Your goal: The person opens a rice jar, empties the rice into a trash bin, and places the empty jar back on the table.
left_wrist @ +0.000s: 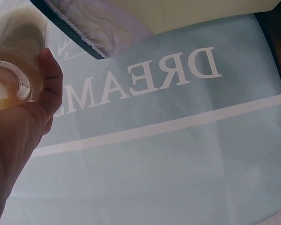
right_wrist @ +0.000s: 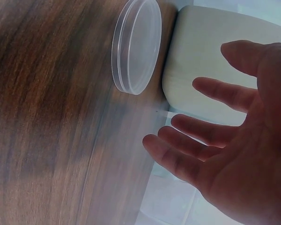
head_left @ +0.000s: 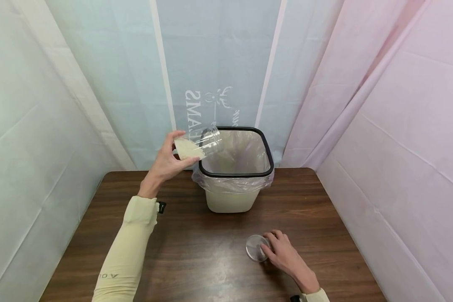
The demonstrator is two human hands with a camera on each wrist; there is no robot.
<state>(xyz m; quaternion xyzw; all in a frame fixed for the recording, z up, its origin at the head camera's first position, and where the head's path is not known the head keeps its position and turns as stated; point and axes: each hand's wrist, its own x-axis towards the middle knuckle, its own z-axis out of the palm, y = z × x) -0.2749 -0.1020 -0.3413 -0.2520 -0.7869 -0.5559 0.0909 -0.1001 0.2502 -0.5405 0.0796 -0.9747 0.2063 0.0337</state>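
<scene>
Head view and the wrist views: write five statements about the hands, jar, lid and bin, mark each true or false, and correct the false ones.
1. The left hand holds a clear jar tilted toward the bin. True.
2. The jar has nothing in it. False: pale contents show inside.
3. The lid is fitted on the jar. False: the lid lies on the table.
4. The bin has a black rim and a plastic liner that hangs over its outside. True.
5. The right hand grips the lid. False: in the right wrist view, the right hand is open and its fingers are apart from the lid.
</scene>
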